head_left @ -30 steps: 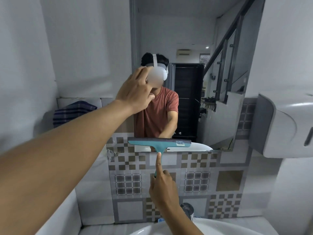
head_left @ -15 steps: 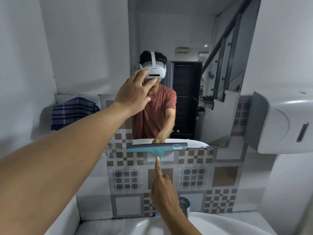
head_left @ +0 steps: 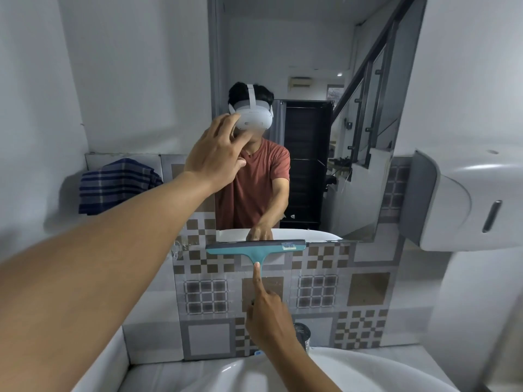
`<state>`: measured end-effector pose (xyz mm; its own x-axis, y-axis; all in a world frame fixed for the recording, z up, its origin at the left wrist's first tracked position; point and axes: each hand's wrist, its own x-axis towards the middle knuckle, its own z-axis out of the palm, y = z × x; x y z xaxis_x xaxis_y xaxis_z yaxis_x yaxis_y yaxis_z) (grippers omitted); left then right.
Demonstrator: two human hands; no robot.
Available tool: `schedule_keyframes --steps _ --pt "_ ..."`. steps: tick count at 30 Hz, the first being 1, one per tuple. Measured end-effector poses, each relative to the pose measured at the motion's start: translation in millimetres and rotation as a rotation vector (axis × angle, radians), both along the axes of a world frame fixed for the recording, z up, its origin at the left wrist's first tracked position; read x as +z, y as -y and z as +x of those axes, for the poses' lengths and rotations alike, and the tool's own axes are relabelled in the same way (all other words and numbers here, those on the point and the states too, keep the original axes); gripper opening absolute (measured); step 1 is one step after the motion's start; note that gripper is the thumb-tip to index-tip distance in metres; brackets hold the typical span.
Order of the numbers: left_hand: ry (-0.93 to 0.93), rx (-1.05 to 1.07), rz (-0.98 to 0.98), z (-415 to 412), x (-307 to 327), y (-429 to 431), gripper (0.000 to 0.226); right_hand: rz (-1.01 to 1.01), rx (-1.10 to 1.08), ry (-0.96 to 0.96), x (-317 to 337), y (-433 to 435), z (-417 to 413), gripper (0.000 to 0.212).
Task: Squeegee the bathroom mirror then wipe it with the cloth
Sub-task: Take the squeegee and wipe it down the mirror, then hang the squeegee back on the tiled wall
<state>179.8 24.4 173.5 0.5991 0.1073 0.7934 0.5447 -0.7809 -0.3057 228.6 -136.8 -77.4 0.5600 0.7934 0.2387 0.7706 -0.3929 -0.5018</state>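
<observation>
A person stands at a bathroom mirror (head_left: 311, 66) set into a white wall, its lower edge meeting a band of grey and brown patterned tiles (head_left: 365, 290) that runs down to a white basin (head_left: 368, 369) at the bottom of the view. On the right wall hangs a grey and white dispenser (head_left: 467, 199), well apart from the glass. The left arm reaches up across the view, and the left hand (head_left: 215, 157) rests flat against the left edge of the mirror, its fingers (head_left: 223, 125) spread loosely and holding nothing. To the left of the mirror, a dark blue striped cloth (head_left: 116, 185) is draped on the tiled ledge against the wall, clear of both hands. A teal squeegee (head_left: 256, 247) lies with its grey blade level along the bottom edge of the mirror, the handle pointing straight down over the tiles. The right hand (head_left: 268, 318) grips that handle from below, its fingers (head_left: 258, 278) curled around it with the index finger stretched up along the handle toward the blade. A dark round tap fitting (head_left: 302, 333) shows just beside the right wrist, above the basin rim. A small label (head_left: 289, 245) sits near the right end of the squeegee head.
</observation>
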Motion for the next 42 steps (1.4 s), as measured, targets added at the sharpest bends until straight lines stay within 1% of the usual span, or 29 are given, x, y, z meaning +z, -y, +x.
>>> schedule_keyframes --steps 5,8,9,11,12,13,15,18,22,25,28,32,35,37,42 --pt "-0.001 0.000 -0.027 -1.0 -2.1 0.7 0.074 -0.064 0.065 -0.040 11.5 13.8 -1.0 0.089" --pt "-0.013 -0.002 -0.055 -3.5 -0.3 4.3 0.072 -0.036 0.061 -0.105 19.9 22.0 0.6 0.086" --pt "-0.018 -0.006 -0.063 -4.7 -0.3 6.2 0.070 -0.005 0.056 -0.146 22.8 24.7 1.7 0.078" --pt "-0.033 -0.016 -0.085 -8.7 -1.2 11.7 0.067 0.040 0.050 -0.226 31.3 32.9 5.1 0.052" --pt "-0.042 -0.028 -0.102 -11.5 -2.4 14.7 0.066 0.045 0.044 -0.261 37.2 38.9 7.0 0.042" --pt "-0.052 -0.049 -0.122 -14.2 -4.0 18.4 0.065 0.040 0.039 -0.288 43.6 45.8 9.1 0.037" --pt "-0.083 -0.117 -0.167 -19.6 -9.6 28.4 0.063 0.028 0.039 -0.303 58.6 60.1 15.0 0.035" --pt "-0.156 -0.244 -0.244 -25.1 -23.4 49.2 0.056 0.028 0.015 -0.273 80.9 77.8 24.4 0.037" --pt "-0.262 -0.375 -0.430 -32.7 -48.4 82.9 0.042 0.038 0.001 -0.224 112.7 96.8 32.8 0.031" --pt "-0.280 -0.445 -0.550 -35.7 -69.4 104.8 0.036 0.058 0.008 -0.197 139.6 106.6 34.9 0.027" --pt "-0.294 -0.493 -0.641 -37.4 -85.0 117.9 0.035 0.066 0.054 -0.170 164.2 113.3 34.8 0.029" --pt "-0.264 -0.566 -0.723 -43.5 -92.1 124.0 0.031 0.122 0.127 -0.248 188.9 122.3 32.1 0.031" --pt "-0.191 -0.552 -0.763 -47.7 -93.4 129.6 0.028 0.146 0.169 -0.309 200.0 124.8 25.6 0.041" --pt "-0.140 -0.550 -0.812 -50.5 -96.2 131.1 0.028 0.159 0.198 -0.353 204.3 122.9 21.9 0.043" --pt "-0.022 -0.515 -0.928 -68.7 -106.0 124.2 0.020 0.204 0.236 -0.484 204.0 108.1 13.8 0.023"
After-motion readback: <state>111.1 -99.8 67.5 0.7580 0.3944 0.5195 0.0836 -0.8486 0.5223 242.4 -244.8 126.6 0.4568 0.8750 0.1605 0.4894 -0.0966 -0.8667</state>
